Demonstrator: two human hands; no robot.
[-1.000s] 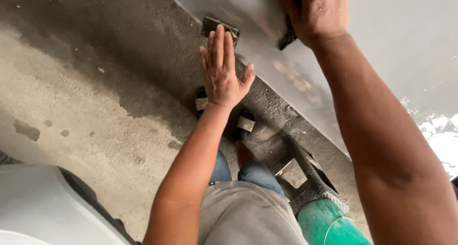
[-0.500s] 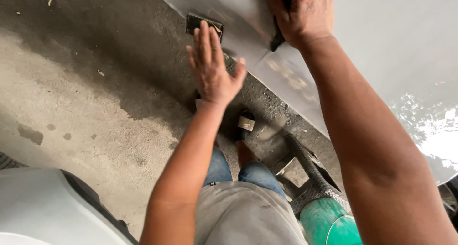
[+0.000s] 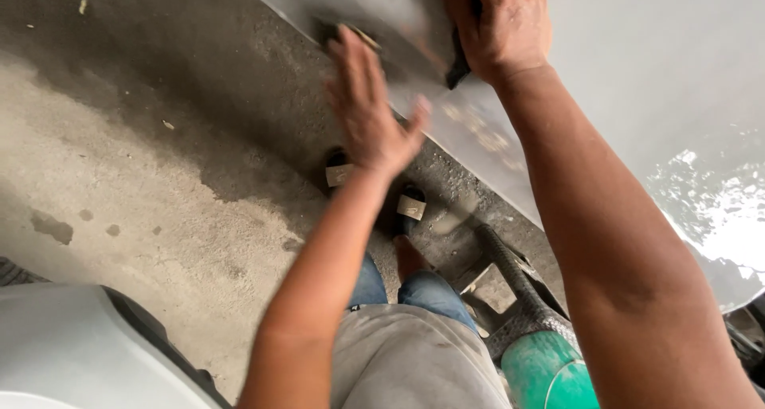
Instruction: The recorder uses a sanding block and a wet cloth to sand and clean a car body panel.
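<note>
Hands | left (image 3: 370, 110) flat at panel (image 3: 637, 74) edge | right (image 3: 498, 27) pressing pad (image 3: 458, 62)

Body panel (image 3: 637, 82): plain pale grey, matt, with a whitish mottled glare patch at its right end and faint tan flecks along its lower edge. Dark block (image 3: 460, 58) under the right hand (image 3: 498, 23): black. Concrete floor (image 3: 135, 186): grey, darker charcoal band in the far part, lighter and stained with small dark spots nearer. Sandals (image 3: 410, 206): black with a beige strap patch. Jeans (image 3: 430, 285): blue. Shirt (image 3: 406, 361): grey. Cylinder (image 3: 546, 373), near right: green, under black netted hose (image 3: 518, 285).
</note>
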